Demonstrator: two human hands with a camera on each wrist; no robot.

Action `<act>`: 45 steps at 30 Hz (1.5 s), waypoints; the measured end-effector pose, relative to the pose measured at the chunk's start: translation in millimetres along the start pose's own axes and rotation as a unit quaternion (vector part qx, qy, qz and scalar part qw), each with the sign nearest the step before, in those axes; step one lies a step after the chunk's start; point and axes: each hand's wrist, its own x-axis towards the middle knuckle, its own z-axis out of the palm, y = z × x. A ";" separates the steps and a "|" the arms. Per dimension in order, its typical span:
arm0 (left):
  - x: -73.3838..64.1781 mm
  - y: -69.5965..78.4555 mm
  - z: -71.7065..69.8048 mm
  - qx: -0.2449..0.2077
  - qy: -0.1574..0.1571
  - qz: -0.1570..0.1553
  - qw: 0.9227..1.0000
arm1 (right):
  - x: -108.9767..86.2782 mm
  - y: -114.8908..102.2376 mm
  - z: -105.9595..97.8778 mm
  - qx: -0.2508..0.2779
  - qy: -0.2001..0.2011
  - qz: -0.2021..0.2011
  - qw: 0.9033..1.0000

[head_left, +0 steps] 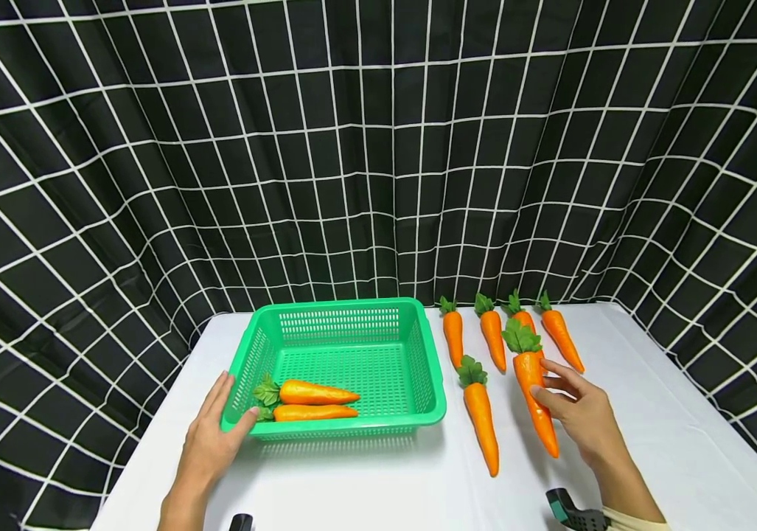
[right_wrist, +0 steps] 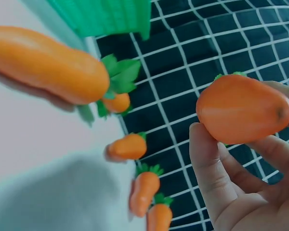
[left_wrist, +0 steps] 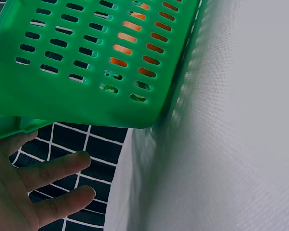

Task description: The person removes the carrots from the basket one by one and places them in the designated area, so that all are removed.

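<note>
My right hand [head_left: 587,417] pinches a carrot [head_left: 525,372] between thumb and fingers, its leafy top pointing away. In the right wrist view the held carrot [right_wrist: 243,110] shows tip-on, raised off the table. My left hand [head_left: 208,435] rests at the front left corner of a green basket [head_left: 345,424], thumb over the rim. Two of its fingers [left_wrist: 58,171] are straight and spread beside the basket in the left wrist view. Inside the basket lie two carrots, one behind [head_left: 315,392] and one in front [head_left: 315,413], leaves to the left.
One carrot [head_left: 482,428] lies between the basket and my right hand. Several more stand in a row at the back right, among them a carrot [head_left: 453,339] by the basket and a carrot [head_left: 562,339] farthest right. A black gridded curtain [head_left: 391,147] surrounds the white table [head_left: 351,487].
</note>
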 end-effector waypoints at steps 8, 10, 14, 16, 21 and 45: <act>-0.3 -0.7 1.1 0.002 0.001 -0.001 1.000 | 5.1 24.1 1.4 -0.033 0.002 0.019 0.999; -0.2 -0.7 1.2 0.002 0.000 -0.003 1.000 | 6.0 29.3 1.6 -0.047 0.001 0.026 0.999; 0.0 -0.6 1.4 0.004 0.000 -0.005 1.000 | 7.1 36.5 3.1 -0.055 -0.011 0.039 0.998; 0.1 -0.6 1.5 0.005 0.000 -0.005 1.000 | 7.5 39.0 4.2 -0.056 -0.017 0.047 0.997; 0.1 -0.2 1.4 0.007 0.001 -0.006 1.000 | 8.3 44.3 6.4 -0.078 -0.026 0.063 0.995; -0.6 0.5 1.0 0.006 0.000 -0.005 1.000 | 8.5 56.3 13.5 -0.222 -0.019 0.029 0.974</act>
